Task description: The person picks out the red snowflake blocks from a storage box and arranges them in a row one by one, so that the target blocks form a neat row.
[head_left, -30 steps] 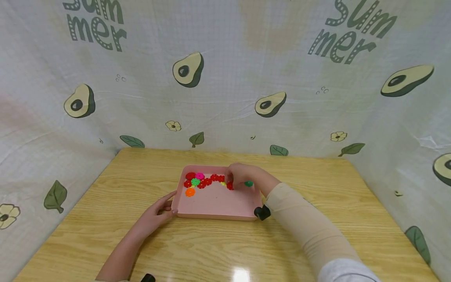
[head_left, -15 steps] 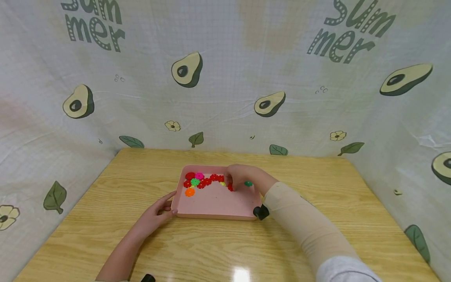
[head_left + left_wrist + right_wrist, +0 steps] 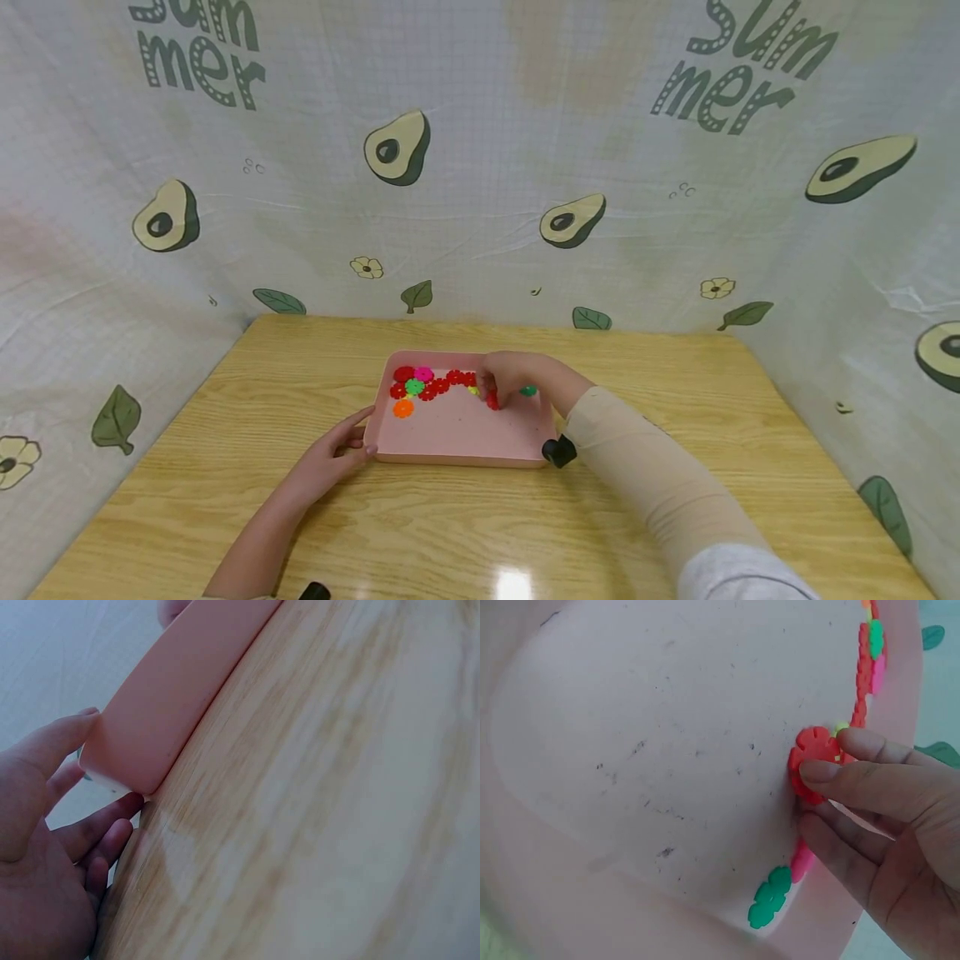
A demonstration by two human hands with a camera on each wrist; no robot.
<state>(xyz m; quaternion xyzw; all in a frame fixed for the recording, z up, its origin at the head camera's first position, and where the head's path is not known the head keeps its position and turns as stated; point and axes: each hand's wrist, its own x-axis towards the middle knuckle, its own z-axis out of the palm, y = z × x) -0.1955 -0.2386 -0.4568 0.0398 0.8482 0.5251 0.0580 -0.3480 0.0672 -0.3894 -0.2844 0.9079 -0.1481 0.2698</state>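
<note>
My right hand (image 3: pixel 510 375) pinches a red flower-shaped plastic disc (image 3: pixel 815 761) with notched edges between thumb and fingers, low over the floor of the pink tray (image 3: pixel 465 437). In the right wrist view a green notched disc (image 3: pixel 770 898) and a pink disc (image 3: pixel 803 861) lie just past the lower fingers. My left hand (image 3: pixel 330 458) holds the tray's near left corner from outside. In the left wrist view its thumb is at the rim and another fingertip touches the bottom corner.
Several red discs (image 3: pixel 441 386) form a row along the tray's far side. At the left lie a green disc (image 3: pixel 415 387), a magenta disc (image 3: pixel 423 374) and an orange disc (image 3: pixel 403 408). The wooden table (image 3: pixel 300 367) ends at a printed cloth (image 3: pixel 480 167).
The red disc in my right hand has shifted slightly toward the tray's near side and turned between the fingers. My left hand stays at the corner.
</note>
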